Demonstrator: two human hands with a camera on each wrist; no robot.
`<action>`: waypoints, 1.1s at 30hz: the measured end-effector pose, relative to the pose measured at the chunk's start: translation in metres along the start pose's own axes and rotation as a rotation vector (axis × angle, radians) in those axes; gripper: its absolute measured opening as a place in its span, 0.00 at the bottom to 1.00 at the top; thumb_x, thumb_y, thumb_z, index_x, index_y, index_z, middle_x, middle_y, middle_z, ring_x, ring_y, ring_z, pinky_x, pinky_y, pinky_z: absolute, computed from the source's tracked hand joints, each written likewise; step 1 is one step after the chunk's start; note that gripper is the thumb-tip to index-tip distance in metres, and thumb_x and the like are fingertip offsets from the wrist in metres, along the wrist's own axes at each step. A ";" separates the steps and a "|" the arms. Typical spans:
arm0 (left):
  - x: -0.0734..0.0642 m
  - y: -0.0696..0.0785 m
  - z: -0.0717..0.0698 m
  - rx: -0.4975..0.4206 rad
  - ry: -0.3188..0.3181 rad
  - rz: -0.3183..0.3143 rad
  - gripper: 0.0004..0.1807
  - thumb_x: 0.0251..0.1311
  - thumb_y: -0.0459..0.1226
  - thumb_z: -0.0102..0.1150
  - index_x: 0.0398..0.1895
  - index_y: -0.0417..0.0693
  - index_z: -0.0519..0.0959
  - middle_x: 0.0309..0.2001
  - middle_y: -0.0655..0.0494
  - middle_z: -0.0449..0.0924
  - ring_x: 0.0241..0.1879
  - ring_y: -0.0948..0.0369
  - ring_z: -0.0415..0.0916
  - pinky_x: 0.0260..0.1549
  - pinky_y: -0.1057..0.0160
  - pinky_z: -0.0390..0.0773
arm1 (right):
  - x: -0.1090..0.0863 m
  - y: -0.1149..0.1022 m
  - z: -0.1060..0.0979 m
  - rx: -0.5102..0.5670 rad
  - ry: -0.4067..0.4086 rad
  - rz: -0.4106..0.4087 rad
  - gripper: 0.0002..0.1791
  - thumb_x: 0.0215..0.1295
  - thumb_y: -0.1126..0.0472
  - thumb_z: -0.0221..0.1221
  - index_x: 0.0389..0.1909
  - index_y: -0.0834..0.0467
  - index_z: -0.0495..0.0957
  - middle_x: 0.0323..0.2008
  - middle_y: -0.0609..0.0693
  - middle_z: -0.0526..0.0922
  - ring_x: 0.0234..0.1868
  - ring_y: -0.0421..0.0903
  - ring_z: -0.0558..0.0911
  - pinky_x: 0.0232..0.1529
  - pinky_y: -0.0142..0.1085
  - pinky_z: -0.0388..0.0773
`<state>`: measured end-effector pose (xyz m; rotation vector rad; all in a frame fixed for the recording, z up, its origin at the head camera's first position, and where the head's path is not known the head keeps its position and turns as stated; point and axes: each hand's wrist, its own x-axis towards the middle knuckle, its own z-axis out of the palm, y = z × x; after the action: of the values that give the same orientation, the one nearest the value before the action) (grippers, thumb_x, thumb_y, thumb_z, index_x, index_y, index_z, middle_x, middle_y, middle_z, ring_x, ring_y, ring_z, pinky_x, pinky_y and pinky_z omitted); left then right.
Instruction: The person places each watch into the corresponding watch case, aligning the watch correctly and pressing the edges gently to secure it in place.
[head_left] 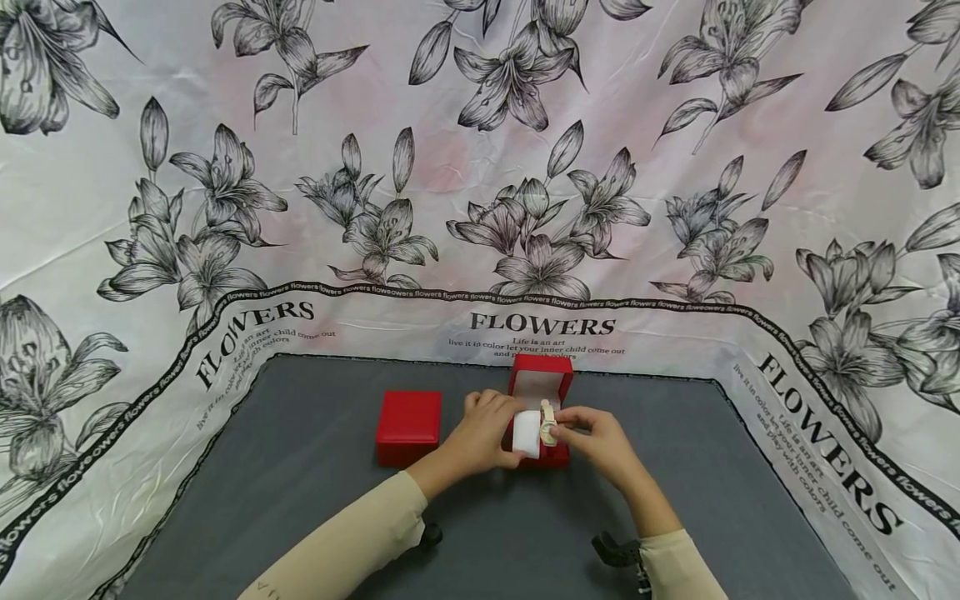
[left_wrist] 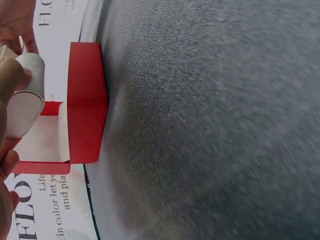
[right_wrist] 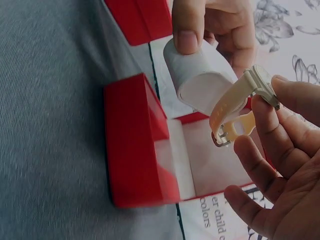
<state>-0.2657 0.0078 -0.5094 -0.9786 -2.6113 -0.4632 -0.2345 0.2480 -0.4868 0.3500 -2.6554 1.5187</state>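
Observation:
My left hand grips a white watch cushion, its thumb along one side and its fingers on the other. Between the thumb and fingers of my right hand is a wristwatch with a cream strap, pinched at its case. The strap curves into a loop with a metal buckle, right at the cushion's end. Both are held above a red watch box, whose lid stands up at the back and shows a pale lining. The hands and cushion hide part of the box's inside.
A second red box, closed, sits on the grey cloth left of the open one. Behind them rises a white sheet printed with flowers and lettering. Dark straps hang near both sleeves.

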 end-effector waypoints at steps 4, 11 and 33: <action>-0.006 -0.002 -0.004 0.013 0.018 0.024 0.39 0.52 0.56 0.75 0.65 0.53 0.73 0.60 0.59 0.77 0.58 0.59 0.67 0.61 0.45 0.60 | 0.003 -0.005 0.005 0.019 -0.021 -0.019 0.15 0.65 0.55 0.70 0.49 0.56 0.86 0.42 0.48 0.89 0.52 0.51 0.82 0.49 0.39 0.79; -0.014 -0.005 -0.012 0.053 0.021 0.041 0.40 0.53 0.57 0.74 0.67 0.53 0.72 0.62 0.58 0.75 0.61 0.58 0.65 0.63 0.44 0.59 | 0.007 -0.012 0.011 0.003 -0.041 -0.027 0.15 0.65 0.52 0.69 0.49 0.55 0.87 0.45 0.48 0.89 0.50 0.47 0.81 0.47 0.38 0.79; -0.029 -0.006 -0.024 0.000 0.069 0.048 0.40 0.52 0.55 0.76 0.66 0.54 0.74 0.62 0.59 0.76 0.60 0.60 0.66 0.64 0.45 0.58 | 0.014 -0.024 0.020 0.073 -0.114 -0.032 0.13 0.64 0.56 0.71 0.45 0.58 0.87 0.41 0.50 0.89 0.41 0.45 0.82 0.40 0.35 0.80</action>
<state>-0.2444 -0.0234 -0.5003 -1.0050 -2.5204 -0.4764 -0.2413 0.2172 -0.4742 0.4956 -2.6685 1.6368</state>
